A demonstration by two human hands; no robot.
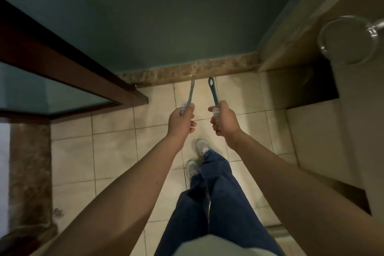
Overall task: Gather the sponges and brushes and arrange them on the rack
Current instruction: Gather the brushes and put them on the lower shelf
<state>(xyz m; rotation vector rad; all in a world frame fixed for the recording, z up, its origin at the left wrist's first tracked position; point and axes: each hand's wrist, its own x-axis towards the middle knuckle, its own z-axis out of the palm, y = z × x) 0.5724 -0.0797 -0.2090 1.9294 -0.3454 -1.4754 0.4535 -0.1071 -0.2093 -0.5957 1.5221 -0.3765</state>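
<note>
While our left hand point(180, 123) curls round the bristle end of one blue-grey brush point(190, 93), our right hand point(226, 123) grips the bristles of a second brush point(213, 92). Both handles point away from us, in the air above the tiled floor point(116, 147), toward the marble skirting point(166, 72).

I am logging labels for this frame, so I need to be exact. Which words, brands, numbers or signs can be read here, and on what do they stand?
None can be read.
The left brush in the left hand and the right brush in the right hand show plain handles.
The towel ring and shoes are too blurred to show any mark.
</note>
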